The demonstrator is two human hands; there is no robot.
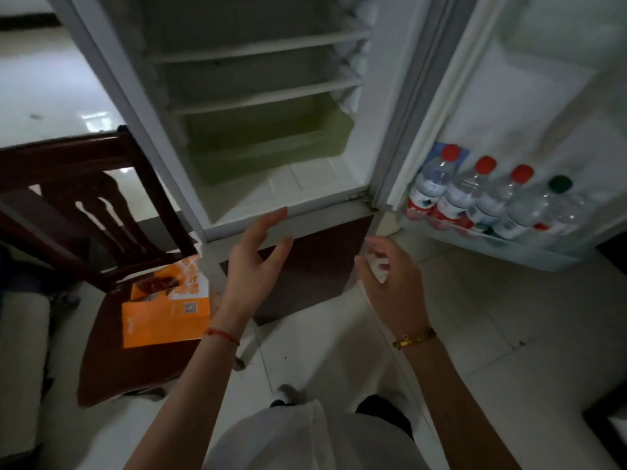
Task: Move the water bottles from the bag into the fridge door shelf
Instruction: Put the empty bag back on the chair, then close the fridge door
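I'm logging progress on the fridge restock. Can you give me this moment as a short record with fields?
fridge door shelf: holds a row of upright water bottles
caps: three red, one dark green; a further bottle at the far right is unclear
fridge interior: open, shelves bare
bag: orange, lying flat on the wooden chair, no bottle seen in it
left hand: open, empty, in front of the fridge's lower edge
right hand: open, empty, below the door shelf
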